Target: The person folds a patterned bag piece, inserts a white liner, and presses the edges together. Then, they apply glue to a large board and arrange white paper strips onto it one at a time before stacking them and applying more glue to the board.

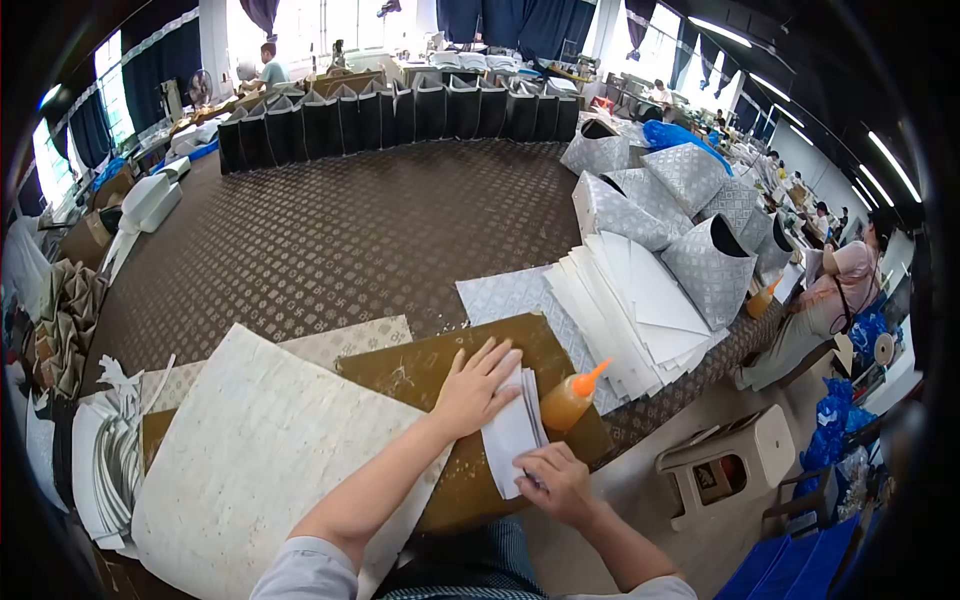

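A small stack of narrow white sheets (510, 440) lies on the brown board (450, 352) in front of me. My left hand (478, 388) rests over the upper left part of the stack, its fingers stretched out flat. At the lower right edge of the sheets, the fingers of my right hand (557, 482) are curled in and closed on the paper. Just right of the stack stands a glue bottle (568, 402) with amber contents and an orange nozzle, touched by neither hand. Under my left forearm is a large off-white sheet (270, 450).
Fanned white panels (625, 310) and patterned grey box-like pieces (708, 265) are piled at right. A row of dark open boxes (400, 118) lines the table's far side. A beige stool (730, 460) stands on the floor, and a person in pink (850, 275) is beyond.
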`<state>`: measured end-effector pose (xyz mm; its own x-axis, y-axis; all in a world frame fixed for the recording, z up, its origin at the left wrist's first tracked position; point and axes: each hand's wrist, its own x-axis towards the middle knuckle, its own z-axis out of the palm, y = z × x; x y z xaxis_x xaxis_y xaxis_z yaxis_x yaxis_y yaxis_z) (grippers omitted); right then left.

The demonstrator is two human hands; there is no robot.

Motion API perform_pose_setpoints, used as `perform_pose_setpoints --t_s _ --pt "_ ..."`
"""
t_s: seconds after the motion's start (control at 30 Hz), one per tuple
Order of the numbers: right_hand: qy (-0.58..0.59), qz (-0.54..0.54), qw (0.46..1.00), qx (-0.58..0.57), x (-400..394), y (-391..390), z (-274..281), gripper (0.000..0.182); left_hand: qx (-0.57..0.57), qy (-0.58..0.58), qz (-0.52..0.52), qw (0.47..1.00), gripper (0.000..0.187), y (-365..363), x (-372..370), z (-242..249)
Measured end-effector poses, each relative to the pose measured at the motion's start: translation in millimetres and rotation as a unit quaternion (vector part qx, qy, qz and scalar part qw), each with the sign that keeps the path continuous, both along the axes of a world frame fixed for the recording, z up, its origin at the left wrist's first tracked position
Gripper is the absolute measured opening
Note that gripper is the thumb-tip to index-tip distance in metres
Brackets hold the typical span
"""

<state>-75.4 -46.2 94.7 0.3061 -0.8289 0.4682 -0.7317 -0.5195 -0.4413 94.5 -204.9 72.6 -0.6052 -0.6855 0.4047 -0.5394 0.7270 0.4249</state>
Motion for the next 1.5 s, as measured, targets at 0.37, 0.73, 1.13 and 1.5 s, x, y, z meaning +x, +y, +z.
perform_pose_setpoints --t_s 0.37,0.73,1.13,1.5 --pt "0.135 -0.036 0.983 0.116 3 41 -4 0.072 0.363 0.231 0.001 0.903 0.079 -38 32 -21" --pt "0.116 -0.074 0.98 0.143 -2 35 20 0.086 0.21 -0.266 0.094 0.936 0.1 159 133 34" --pt "-0.152 -0.125 0.979 0.059 3 58 46 0.017 0.122 -0.108 0.293 0.942 0.045 138 153 44" --pt "-0.224 -0.244 0.936 0.117 -103 79 35 0.018 0.253 -0.188 0.403 0.86 0.08 137 132 -3"
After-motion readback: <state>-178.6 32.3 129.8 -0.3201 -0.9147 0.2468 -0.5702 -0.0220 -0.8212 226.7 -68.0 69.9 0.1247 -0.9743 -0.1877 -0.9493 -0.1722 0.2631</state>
